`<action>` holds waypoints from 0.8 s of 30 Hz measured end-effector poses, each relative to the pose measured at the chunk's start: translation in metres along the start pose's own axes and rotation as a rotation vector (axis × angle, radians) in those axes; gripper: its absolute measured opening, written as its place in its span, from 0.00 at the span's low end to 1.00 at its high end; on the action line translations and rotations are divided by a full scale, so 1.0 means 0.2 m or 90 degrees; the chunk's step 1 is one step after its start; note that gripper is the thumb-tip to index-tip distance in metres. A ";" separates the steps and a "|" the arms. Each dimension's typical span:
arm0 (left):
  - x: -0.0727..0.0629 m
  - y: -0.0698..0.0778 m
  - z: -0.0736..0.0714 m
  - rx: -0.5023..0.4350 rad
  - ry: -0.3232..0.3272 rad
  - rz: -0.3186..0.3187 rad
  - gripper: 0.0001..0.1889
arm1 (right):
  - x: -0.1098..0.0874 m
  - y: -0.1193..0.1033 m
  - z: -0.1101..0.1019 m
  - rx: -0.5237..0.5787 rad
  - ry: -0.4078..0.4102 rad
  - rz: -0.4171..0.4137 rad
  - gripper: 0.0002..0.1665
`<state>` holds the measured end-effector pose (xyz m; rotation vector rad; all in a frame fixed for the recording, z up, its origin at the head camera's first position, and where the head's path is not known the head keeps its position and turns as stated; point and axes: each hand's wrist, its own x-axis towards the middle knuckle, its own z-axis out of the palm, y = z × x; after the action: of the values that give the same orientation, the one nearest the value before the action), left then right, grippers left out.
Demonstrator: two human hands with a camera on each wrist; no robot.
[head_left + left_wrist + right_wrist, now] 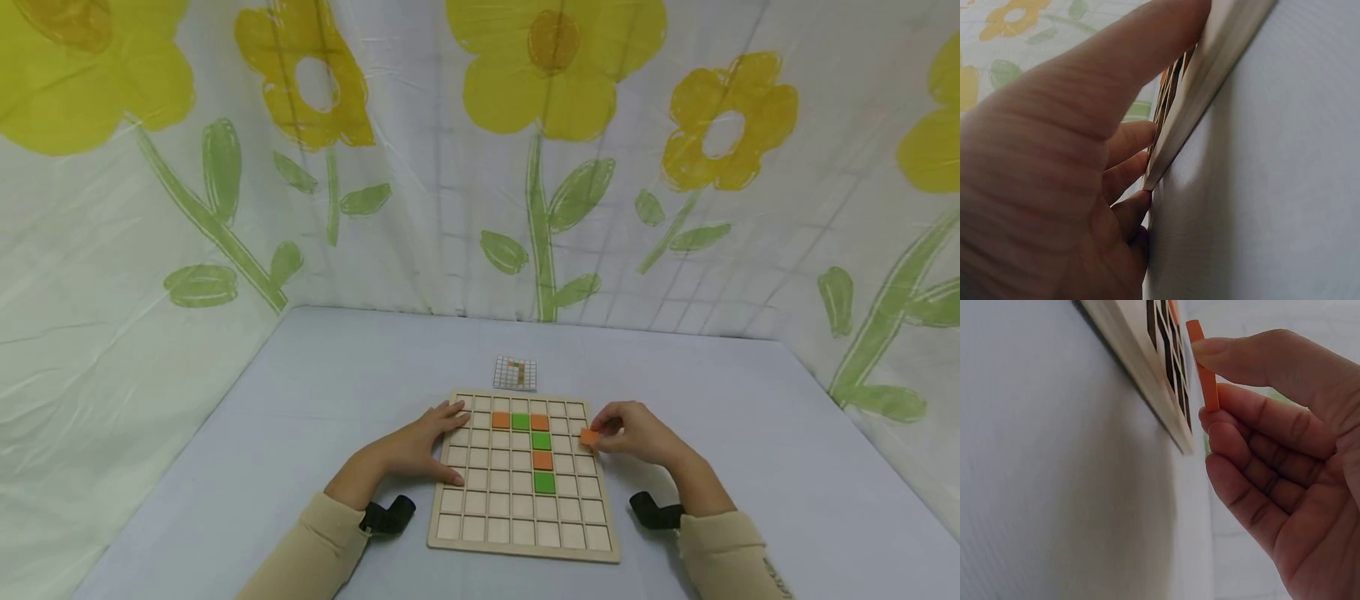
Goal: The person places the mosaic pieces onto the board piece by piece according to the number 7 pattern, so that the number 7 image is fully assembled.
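Note:
A wooden grid board (525,552) lies on the table, with orange and green square tiles set in some cells. Three tiles form a row near the top, among them a green tile (520,422); others run down a column, ending in a lower green tile (544,482). My right hand (637,433) pinches an orange tile (1205,365) between thumb and fingers, over the board's right edge. At the left edge my left hand (416,443) rests with fingers and thumb spread, the fingertips touching the frame and outer cells.
Behind the board lies a small printed pattern card (515,373) with a grid and coloured squares. The table has a pale cloth (360,358). A curtain with yellow flowers (420,208) hangs at the back. Black wrist cameras (388,515) sit on both forearms.

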<state>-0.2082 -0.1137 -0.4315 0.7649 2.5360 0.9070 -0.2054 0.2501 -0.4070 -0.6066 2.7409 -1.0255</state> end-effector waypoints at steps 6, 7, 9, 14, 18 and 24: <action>-0.01 0.00 0.00 0.002 0.004 -0.010 0.51 | 0.02 -0.07 0.04 0.000 -0.045 -0.037 0.11; -0.01 0.00 0.00 0.001 0.004 -0.010 0.51 | 0.02 -0.08 0.04 0.001 -0.050 -0.038 0.11; -0.01 0.00 0.00 0.001 0.001 -0.004 0.50 | 0.01 -0.11 0.06 0.003 -0.058 -0.036 0.12; 0.00 -0.01 0.01 0.007 -0.001 -0.003 0.51 | -0.04 -0.15 0.09 0.006 -0.066 -0.061 0.10; -0.01 -0.01 0.00 0.006 0.005 -0.009 0.51 | -0.07 -0.19 0.12 0.017 -0.073 -0.092 0.09; -0.01 0.01 0.00 0.008 0.000 -0.004 0.50 | -0.09 -0.24 0.18 0.028 -0.089 -0.094 0.09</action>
<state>-0.2058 -0.1142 -0.4309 0.7606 2.5448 0.8890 -0.1641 0.2043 -0.4023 -0.8510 2.5786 -1.0281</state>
